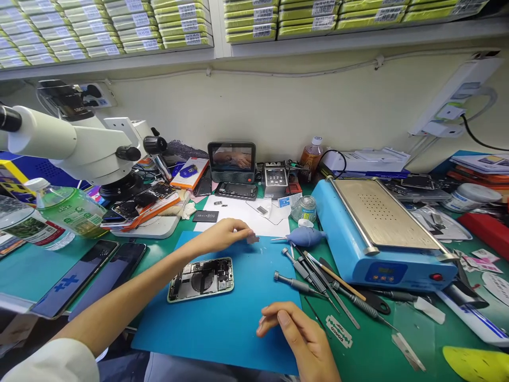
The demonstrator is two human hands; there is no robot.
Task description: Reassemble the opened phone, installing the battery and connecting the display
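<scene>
My left hand point(226, 235) reaches over the blue mat point(238, 318), its fingertips pinched at a small pinkish-brown piece point(253, 240) whose kind I cannot make out. Below that forearm lies an opened phone point(202, 279), back off, with its inner parts and a round coil area showing. My right hand point(300, 337) rests at the mat's right edge, fingers loosely curled, thumb apart, nothing in it. Nearest to it are a razor blade point(339, 331) and a grey screwdriver point(298, 285). A black phone battery point(205, 216) lies beyond my left hand on white paper point(238, 215).
On the right stands a blue heating plate machine point(342, 228); beside it are a blue air blower point(305, 236), several tools and a glass jar point(306, 208). A microscope point(91, 143), bottles point(71, 209) and phones point(75, 276) occupy the left. A small screen point(233, 159) stands behind.
</scene>
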